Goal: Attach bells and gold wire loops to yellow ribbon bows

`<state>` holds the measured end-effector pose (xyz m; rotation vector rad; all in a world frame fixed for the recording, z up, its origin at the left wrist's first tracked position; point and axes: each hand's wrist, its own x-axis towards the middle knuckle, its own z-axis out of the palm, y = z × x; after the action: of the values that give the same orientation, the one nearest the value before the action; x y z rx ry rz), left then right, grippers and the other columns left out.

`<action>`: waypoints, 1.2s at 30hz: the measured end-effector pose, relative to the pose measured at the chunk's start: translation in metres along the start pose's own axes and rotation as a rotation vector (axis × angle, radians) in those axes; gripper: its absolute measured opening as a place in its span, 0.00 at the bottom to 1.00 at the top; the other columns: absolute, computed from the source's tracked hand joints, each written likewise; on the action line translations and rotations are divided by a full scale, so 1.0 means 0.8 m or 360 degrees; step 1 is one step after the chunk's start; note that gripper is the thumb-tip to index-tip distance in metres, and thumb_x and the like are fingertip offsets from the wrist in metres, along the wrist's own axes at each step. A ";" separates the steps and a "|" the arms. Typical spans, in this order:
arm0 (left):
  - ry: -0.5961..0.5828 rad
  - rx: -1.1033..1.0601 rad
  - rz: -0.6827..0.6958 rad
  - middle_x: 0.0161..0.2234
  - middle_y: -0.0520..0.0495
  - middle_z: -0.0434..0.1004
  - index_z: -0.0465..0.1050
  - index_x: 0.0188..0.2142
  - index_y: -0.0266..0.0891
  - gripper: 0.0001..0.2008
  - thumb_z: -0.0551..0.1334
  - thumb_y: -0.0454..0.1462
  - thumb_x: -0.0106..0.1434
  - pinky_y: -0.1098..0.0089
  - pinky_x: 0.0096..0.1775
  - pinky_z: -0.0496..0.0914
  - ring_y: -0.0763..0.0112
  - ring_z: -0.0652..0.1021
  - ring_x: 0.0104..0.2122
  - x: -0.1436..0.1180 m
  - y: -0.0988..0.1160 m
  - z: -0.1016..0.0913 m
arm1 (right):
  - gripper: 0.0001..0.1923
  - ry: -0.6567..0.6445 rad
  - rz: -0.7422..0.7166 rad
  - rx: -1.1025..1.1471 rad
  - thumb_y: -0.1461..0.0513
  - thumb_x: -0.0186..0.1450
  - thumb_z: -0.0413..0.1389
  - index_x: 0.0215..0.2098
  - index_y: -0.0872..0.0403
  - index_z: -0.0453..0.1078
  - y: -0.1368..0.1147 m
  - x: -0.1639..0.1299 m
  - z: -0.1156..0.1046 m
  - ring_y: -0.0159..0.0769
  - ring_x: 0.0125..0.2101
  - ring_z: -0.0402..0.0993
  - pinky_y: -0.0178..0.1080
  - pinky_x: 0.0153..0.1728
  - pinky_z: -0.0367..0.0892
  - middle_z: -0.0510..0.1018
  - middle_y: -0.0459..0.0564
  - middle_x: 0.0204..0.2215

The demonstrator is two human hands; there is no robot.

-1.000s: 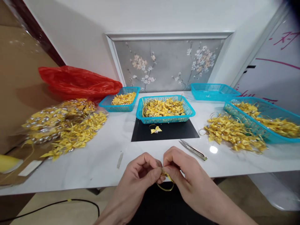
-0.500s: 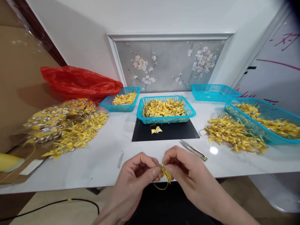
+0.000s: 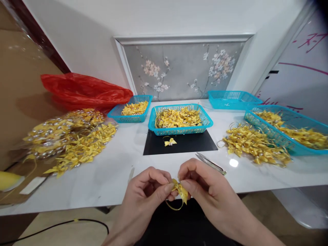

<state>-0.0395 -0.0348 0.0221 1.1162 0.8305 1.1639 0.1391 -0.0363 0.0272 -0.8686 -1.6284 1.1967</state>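
Two hands pinch one yellow ribbon bow at the near edge of the white table (image 3: 107, 177).

Beyond that edge sit the teal basket (image 3: 180, 119) of bows, the black mat (image 3: 189, 143) and the scissors (image 3: 210, 163), all within reach; the left hand (image 3: 146, 194) and right hand (image 3: 202, 188) close fingertips on the bow (image 3: 180, 190) from either side, seemingly to steady it; its gold loop (image 3: 174, 206) hangs free below.

Both hands, left hand (image 3: 143, 194) and right hand (image 3: 205, 189), pinch a yellow bow (image 3: 180, 191) just below the scissors (image 3: 210, 163) on the desk (image 3: 112, 174).
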 end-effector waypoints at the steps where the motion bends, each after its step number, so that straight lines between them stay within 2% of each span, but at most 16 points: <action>1: -0.0005 0.0039 0.0031 0.26 0.55 0.77 0.73 0.28 0.39 0.06 0.67 0.30 0.60 0.78 0.30 0.71 0.78 0.76 0.25 -0.001 0.001 -0.001 | 0.07 0.0018 -0.0025 -0.0035 0.68 0.70 0.49 0.37 0.50 0.64 0.000 0.000 0.000 0.27 0.27 0.66 0.30 0.28 0.63 0.69 0.40 0.28; 7: 0.0102 0.0303 0.0127 0.28 0.54 0.77 0.74 0.26 0.41 0.08 0.68 0.29 0.57 0.76 0.31 0.73 0.74 0.77 0.28 -0.004 0.003 -0.001 | 0.08 0.0138 -0.0230 -0.0297 0.70 0.68 0.50 0.36 0.51 0.64 -0.003 -0.002 0.003 0.28 0.29 0.65 0.30 0.29 0.62 0.68 0.42 0.30; 13: 0.0204 0.0594 0.0297 0.29 0.53 0.78 0.74 0.27 0.42 0.08 0.66 0.28 0.58 0.78 0.32 0.72 0.74 0.77 0.29 -0.007 0.002 0.000 | 0.09 0.0165 -0.0375 -0.0408 0.71 0.67 0.49 0.34 0.52 0.63 -0.006 -0.001 0.006 0.28 0.29 0.65 0.30 0.30 0.62 0.68 0.43 0.30; 20: 0.0274 0.0976 0.0743 0.32 0.53 0.78 0.74 0.30 0.46 0.14 0.62 0.23 0.57 0.78 0.29 0.72 0.72 0.79 0.30 -0.011 0.002 0.009 | 0.09 0.0158 -0.0375 -0.0368 0.71 0.67 0.49 0.37 0.51 0.64 -0.002 -0.004 0.011 0.29 0.30 0.68 0.30 0.30 0.65 0.69 0.44 0.32; 24: 0.0238 0.1116 0.0923 0.33 0.53 0.78 0.74 0.34 0.49 0.18 0.62 0.21 0.56 0.75 0.32 0.74 0.71 0.79 0.31 -0.014 -0.002 0.006 | 0.07 0.0104 -0.0258 -0.0199 0.69 0.68 0.51 0.38 0.51 0.64 -0.003 -0.007 0.009 0.30 0.30 0.70 0.31 0.30 0.67 0.70 0.45 0.32; 28: 0.0171 0.1109 0.0918 0.35 0.53 0.78 0.74 0.38 0.51 0.21 0.62 0.20 0.56 0.74 0.31 0.73 0.69 0.80 0.32 -0.019 -0.003 0.000 | 0.07 -0.0052 -0.0072 0.0058 0.65 0.72 0.47 0.39 0.51 0.66 -0.008 -0.005 0.004 0.28 0.28 0.71 0.31 0.30 0.69 0.71 0.44 0.28; 30: 0.0143 0.1058 0.0898 0.34 0.53 0.78 0.74 0.38 0.51 0.22 0.62 0.20 0.56 0.74 0.31 0.73 0.69 0.79 0.33 -0.020 -0.001 -0.002 | 0.09 -0.0089 -0.0033 0.0102 0.64 0.72 0.46 0.40 0.52 0.68 -0.009 -0.003 0.002 0.27 0.26 0.71 0.30 0.28 0.69 0.70 0.44 0.29; 36: 0.0083 0.0977 0.0908 0.32 0.53 0.78 0.75 0.37 0.50 0.22 0.61 0.19 0.55 0.73 0.31 0.75 0.68 0.79 0.32 -0.020 0.001 -0.004 | 0.11 -0.0056 -0.0225 -0.0282 0.70 0.69 0.48 0.38 0.54 0.71 -0.015 0.006 0.001 0.26 0.24 0.68 0.30 0.26 0.67 0.70 0.47 0.32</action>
<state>-0.0465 -0.0493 0.0212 1.9228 0.9738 1.4475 0.1369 -0.0357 0.0396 -0.8304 -1.8137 0.9865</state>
